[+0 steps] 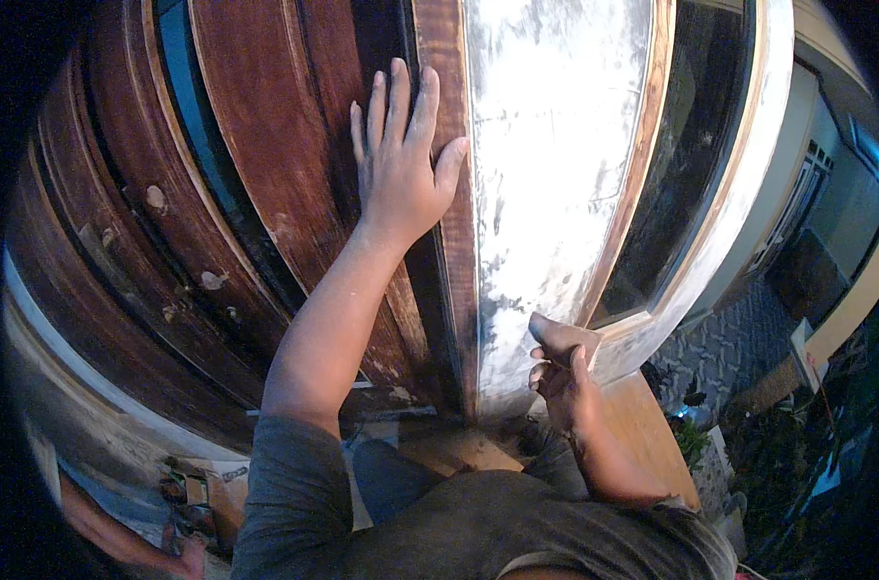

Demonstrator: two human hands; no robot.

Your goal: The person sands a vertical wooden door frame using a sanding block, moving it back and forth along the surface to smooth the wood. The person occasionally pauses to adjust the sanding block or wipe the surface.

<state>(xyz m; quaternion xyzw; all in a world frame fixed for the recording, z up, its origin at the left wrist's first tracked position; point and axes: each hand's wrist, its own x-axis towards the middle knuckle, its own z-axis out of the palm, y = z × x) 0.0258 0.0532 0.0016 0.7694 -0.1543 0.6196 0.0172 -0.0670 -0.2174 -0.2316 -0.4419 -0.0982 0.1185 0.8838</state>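
My left hand (403, 152) lies spread against the edge of a dark reddish-brown wooden door or panel (258, 109), thumb near the brown wooden post (450, 217). It grips nothing that I can see. Low on the right, my right hand (566, 391) holds a bent brown sheet that looks like sandpaper (566, 339). The sheet is close to the lower part of a white, patchily coated panel (555, 181); whether it touches is unclear. Bare wood strip (638, 145) borders that panel on its right.
Beyond the strip is a dark glass pane (678, 145) in a whitish frame (736, 203). A light wooden board (642, 435) lies below my right arm. Another person's arm (120, 529) reaches in at lower left, near a cardboard box (229, 500). Paving (729, 355) and plants (693, 442) lie right.
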